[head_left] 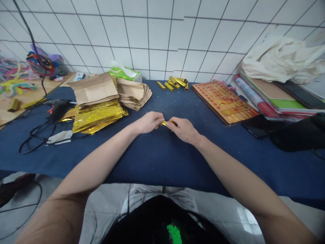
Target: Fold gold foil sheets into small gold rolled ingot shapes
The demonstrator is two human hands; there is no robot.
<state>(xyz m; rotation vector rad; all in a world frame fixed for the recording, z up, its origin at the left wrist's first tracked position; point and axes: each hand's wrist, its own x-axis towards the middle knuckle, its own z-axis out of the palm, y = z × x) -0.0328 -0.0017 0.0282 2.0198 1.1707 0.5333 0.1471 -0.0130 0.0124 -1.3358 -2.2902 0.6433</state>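
Observation:
Both my hands meet over the blue cloth (162, 159) and grip a small roll of gold foil paper (164, 123) between them. My left hand (150, 122) is closed on its left end, my right hand (183, 129) on its right end. Only a short shiny piece shows between the fingers; the rest is hidden. Beyond them lie several finished-looking gold paper rolls (175, 82) in a loose pile. To the left is a stack of gold foil sheets (98, 117), with brown paper sheets (93, 88) on top, tan side up.
A glue gun (59, 109) and its black cable lie at left. Colourful pipe cleaners (17, 84) rest on a wooden board. A flat orange-gold box (224, 101), a black phone (259, 126) and stacked books under a white cloth bag (284, 59) stand right. A tiled wall closes the back.

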